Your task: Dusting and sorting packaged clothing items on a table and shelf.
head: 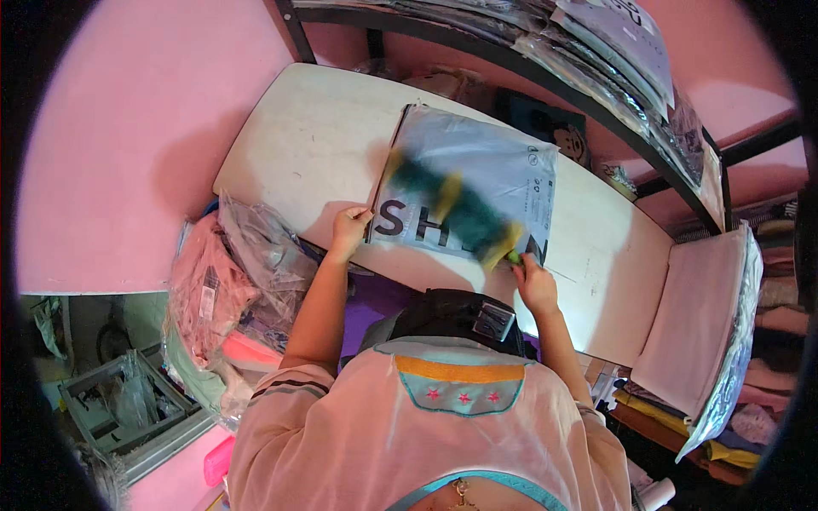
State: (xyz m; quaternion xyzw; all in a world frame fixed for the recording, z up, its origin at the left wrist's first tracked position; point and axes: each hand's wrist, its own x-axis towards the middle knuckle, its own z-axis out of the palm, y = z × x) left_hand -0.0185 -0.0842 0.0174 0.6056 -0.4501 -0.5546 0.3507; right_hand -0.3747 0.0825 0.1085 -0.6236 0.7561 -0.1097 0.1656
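Note:
A frosted plastic garment bag (486, 137) with large black lettering lies flat on a white table (319, 134). My left hand (351, 231) pinches its dark left edge near the lower corner. My right hand (535, 284) grips the short green handle of a fluffy duster (476, 207), its head banded in dark green and yellow. Motion blurs the duster, which stretches slantwise over the bag and covers part of the lettering. Whether its fibres touch the plastic cannot be made out.
A dark-framed shelf (601, 96) piled with bagged goods arches above the table's far side. Bagged clothes (220, 287) are heaped at the left, beside the table. On the right stands a stack of flat plastic bags (700, 319), with folded textiles (776, 319) beyond. A pink wall (153, 128) borders the left.

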